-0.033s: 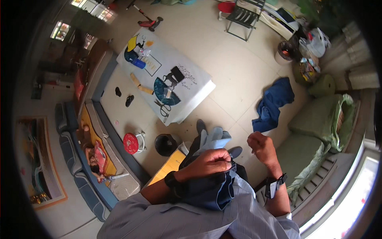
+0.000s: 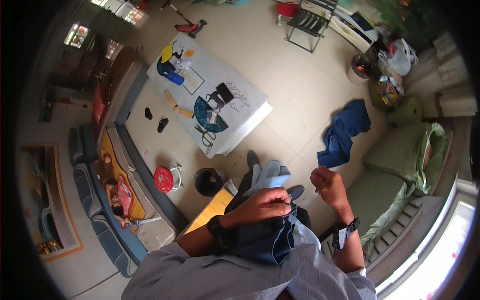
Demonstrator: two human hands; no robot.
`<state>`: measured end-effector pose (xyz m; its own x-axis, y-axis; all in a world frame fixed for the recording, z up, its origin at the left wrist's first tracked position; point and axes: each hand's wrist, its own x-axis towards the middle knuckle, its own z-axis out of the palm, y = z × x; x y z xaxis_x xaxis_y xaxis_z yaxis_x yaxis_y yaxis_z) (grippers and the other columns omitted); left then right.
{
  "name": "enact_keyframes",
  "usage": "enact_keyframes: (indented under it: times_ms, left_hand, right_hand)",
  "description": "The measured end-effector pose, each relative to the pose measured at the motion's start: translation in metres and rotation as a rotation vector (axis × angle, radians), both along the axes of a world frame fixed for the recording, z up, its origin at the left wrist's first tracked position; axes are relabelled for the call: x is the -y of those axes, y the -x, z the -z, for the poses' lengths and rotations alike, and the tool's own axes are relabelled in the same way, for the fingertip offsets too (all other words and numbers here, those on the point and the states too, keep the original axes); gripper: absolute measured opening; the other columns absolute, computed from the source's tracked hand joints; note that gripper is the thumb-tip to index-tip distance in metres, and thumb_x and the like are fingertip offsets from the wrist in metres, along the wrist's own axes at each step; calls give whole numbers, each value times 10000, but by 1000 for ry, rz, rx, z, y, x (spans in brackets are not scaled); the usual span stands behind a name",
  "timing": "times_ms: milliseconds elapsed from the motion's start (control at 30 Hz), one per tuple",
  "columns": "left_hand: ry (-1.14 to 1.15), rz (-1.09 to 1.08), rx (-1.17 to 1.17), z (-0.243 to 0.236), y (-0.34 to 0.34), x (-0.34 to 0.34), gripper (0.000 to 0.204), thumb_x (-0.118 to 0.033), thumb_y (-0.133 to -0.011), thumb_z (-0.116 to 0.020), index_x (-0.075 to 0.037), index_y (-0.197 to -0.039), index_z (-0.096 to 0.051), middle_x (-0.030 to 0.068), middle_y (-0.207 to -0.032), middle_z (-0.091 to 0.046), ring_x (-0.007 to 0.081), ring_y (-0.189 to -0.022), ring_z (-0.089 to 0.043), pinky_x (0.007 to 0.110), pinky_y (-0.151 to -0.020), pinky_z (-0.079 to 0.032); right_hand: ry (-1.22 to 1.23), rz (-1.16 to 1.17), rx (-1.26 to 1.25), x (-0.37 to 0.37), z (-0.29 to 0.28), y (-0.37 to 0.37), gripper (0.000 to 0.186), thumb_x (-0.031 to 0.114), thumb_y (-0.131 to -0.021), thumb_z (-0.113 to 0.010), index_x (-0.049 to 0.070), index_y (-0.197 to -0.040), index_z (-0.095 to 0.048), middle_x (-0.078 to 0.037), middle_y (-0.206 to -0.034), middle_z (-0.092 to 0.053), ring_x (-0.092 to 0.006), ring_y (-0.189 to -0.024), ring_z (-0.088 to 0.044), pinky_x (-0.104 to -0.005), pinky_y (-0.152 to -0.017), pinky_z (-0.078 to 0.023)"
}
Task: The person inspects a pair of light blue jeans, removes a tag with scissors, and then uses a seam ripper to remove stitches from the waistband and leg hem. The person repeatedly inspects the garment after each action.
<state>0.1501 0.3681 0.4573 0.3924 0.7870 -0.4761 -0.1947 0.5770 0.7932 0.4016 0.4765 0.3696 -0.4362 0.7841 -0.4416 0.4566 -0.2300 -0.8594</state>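
Observation:
My left hand (image 2: 270,202) is closed, thumb against fingers, on the upper edge of a dark navy cloth garment (image 2: 265,240) bunched over my lap. Paler blue fabric (image 2: 270,175) hangs down beyond that hand, towards my shoes. To the right, my right hand (image 2: 329,186) is raised in the air, apart from the cloth, with its fingers curled and pinched together. Whatever it may hold is too small to make out. A dark band is round each wrist.
Blue jeans (image 2: 345,130) lie on the floor at the right, near green cushions (image 2: 390,190). Ahead is a low table (image 2: 240,120) with scissors (image 2: 205,135) and a fan. A red stool (image 2: 164,179), black bin (image 2: 207,181) and yellow box (image 2: 207,210) stand left; a person (image 2: 120,195) lies on the sofa.

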Motion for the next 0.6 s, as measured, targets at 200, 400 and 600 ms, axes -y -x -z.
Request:
enact_keyframes:
  times_ms: [200,400,600]
  left_hand:
    - [108,-140,54,27,104,-1,125,-122,-991,-708,-20,-1035,-651,-25,-903,-631,34,-855,-550,242,-749,-451]
    - [116,-223,-79,56,215,13,155,-166,-982,-704,-35,-1050,-657,7,-917,-667,86,-863,-630,278,-817,-495]
    - [236,-408,-11,93,272,48,205,-222,-955,-737,-42,-1033,-677,-6,-927,-674,87,-894,-620,275,-833,-495]
  right_hand:
    - [-114,-155,13,-34,67,114,126,133,-963,-695,9,-985,-704,-77,-739,-687,-146,-599,-658,-299,-582,-529]
    - [-143,-434,-26,-59,124,266,157,139,-948,-670,-12,-978,-701,-100,-741,-697,-159,-619,-683,-319,-591,-547]
    - [447,-382,-4,-48,186,396,135,160,-958,-666,41,-908,-706,-51,-757,-682,-124,-633,-656,-283,-559,-522]
